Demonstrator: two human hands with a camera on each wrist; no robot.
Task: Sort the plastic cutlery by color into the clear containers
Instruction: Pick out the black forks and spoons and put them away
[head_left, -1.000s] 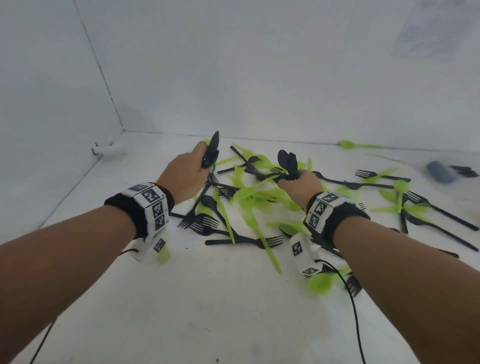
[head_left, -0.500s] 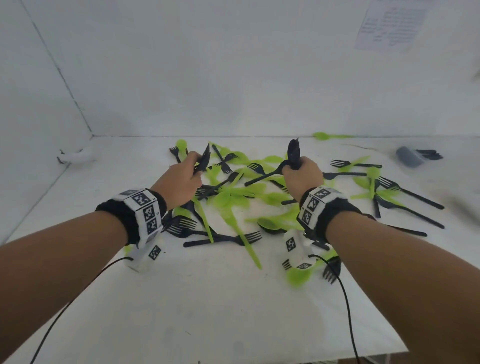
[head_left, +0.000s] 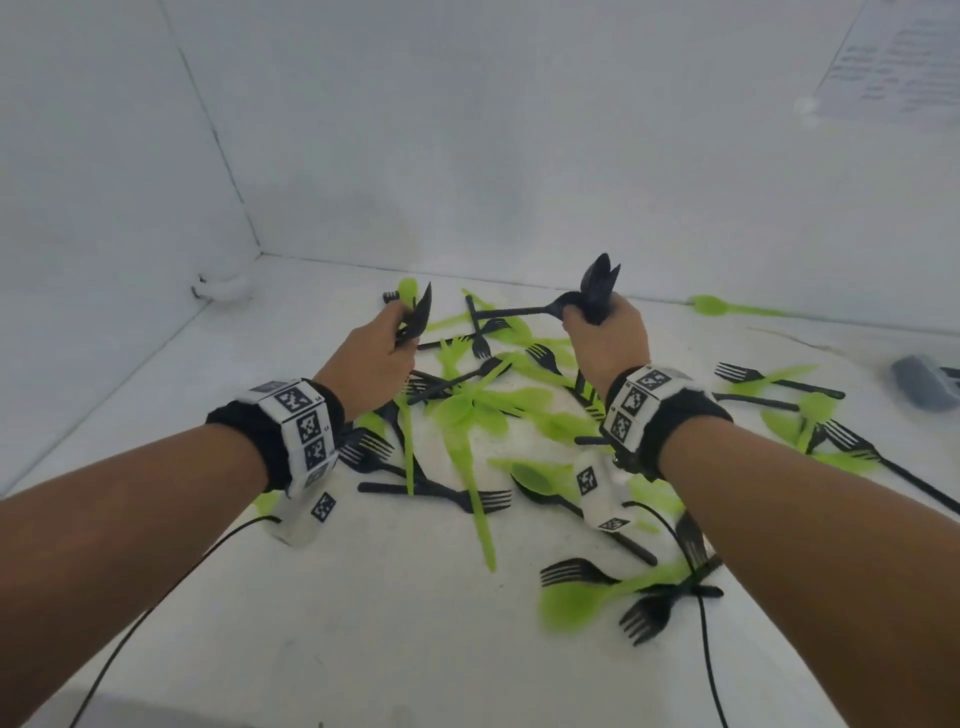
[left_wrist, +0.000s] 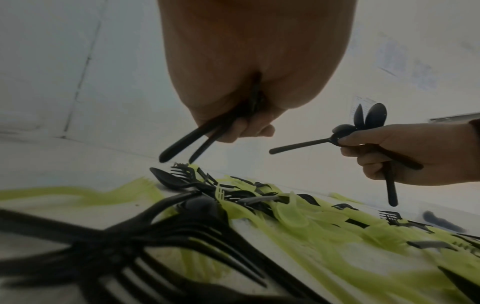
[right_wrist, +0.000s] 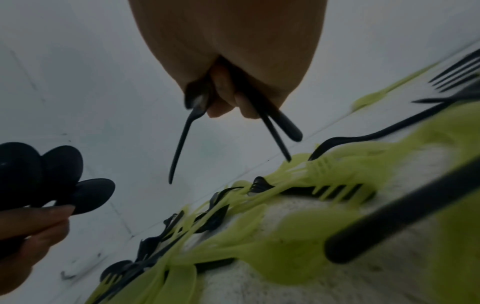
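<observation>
A mixed heap of black and lime-green plastic cutlery (head_left: 483, 410) lies on the white table. My left hand (head_left: 387, 343) hovers over the heap's left side and grips a few black spoons (head_left: 422, 312), bowls up; their handles (left_wrist: 187, 142) stick out below the fist. My right hand (head_left: 602, 327) is raised over the heap's back and grips a bunch of black spoons (head_left: 597, 286); one of them (head_left: 519, 310) juts out sideways to the left. In the right wrist view the held handles (right_wrist: 275, 119) point down at the green forks (right_wrist: 327, 164).
White walls close the table at the left and back. A grey object (head_left: 922, 387) lies at the far right. More forks (head_left: 649, 613) lie near the front edge under my right forearm. A lone green spoon (head_left: 727, 307) lies by the back wall. Wrist cables (head_left: 706, 649) trail across the table.
Both hands have risen from the heap, still holding their black spoons. The right hand now holds an extra spoon sticking out sideways. The head view has shifted.
</observation>
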